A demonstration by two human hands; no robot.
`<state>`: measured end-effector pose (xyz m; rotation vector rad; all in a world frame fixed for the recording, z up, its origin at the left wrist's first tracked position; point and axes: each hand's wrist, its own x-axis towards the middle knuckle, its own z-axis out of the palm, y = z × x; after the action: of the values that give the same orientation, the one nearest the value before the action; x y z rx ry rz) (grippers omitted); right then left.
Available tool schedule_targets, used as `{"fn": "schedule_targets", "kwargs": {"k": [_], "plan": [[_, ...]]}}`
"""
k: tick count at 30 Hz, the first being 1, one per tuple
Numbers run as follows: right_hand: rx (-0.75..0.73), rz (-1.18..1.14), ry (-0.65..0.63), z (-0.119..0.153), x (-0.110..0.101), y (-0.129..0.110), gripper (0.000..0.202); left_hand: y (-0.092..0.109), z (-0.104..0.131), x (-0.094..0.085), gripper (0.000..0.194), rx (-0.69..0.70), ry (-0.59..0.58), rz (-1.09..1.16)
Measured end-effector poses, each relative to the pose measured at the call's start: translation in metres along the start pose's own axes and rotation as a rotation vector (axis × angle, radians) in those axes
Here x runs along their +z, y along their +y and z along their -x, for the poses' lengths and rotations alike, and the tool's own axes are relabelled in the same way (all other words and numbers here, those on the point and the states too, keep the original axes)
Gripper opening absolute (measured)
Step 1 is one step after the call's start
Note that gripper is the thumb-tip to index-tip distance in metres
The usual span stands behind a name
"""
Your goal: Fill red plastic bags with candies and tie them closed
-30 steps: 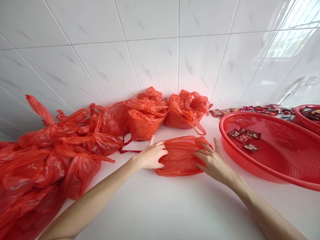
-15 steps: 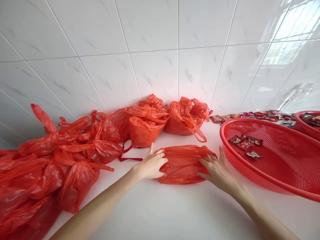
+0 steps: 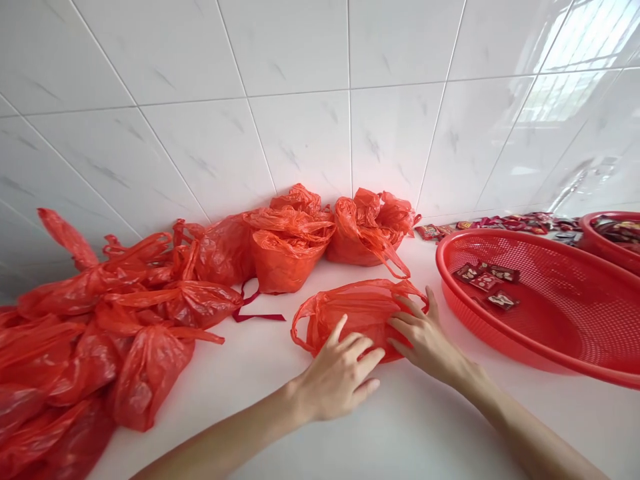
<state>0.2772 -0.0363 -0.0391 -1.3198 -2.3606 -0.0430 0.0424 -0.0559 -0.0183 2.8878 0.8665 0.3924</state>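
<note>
A thin red plastic bag (image 3: 360,303), seemingly unfilled, is laid on the white tabletop (image 3: 430,440) by a loosely spread left hand (image 3: 334,379) and touched by the splayed right hand (image 3: 423,337), while bulging red plastic bags (image 3: 153,373) (apparently finished) are heaped leftward.

Bright, cool daylight; window glare upper right on glossy tiles (image 3: 565,87).
</note>
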Motion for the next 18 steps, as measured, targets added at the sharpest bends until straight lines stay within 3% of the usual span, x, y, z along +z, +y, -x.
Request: {"fn": "schedule_targets", "kwargs": {"k": [6,10,14,16,18], "plan": [[0.019,0.054,-0.011,-0.001,-0.001,0.002,0.017,0.002,0.011,0.036,0.040,0.014,0.180,0.085],[0.003,-0.011,0.013,0.000,-0.014,-0.017,0.021,-0.005,0.013,0.038,0.045,0.049,0.268,0.099],[-0.065,-0.120,0.078,0.002,-0.053,-0.037,0.017,-0.009,0.013,0.033,0.039,0.113,0.408,0.080],[-0.087,-0.101,0.075,0.001,-0.081,-0.031,0.019,-0.008,0.016,0.038,0.035,0.190,0.454,0.093],[-0.020,-0.053,0.130,-0.004,-0.109,-0.008,0.026,-0.003,0.020,0.049,0.032,0.295,0.447,0.111]]}}
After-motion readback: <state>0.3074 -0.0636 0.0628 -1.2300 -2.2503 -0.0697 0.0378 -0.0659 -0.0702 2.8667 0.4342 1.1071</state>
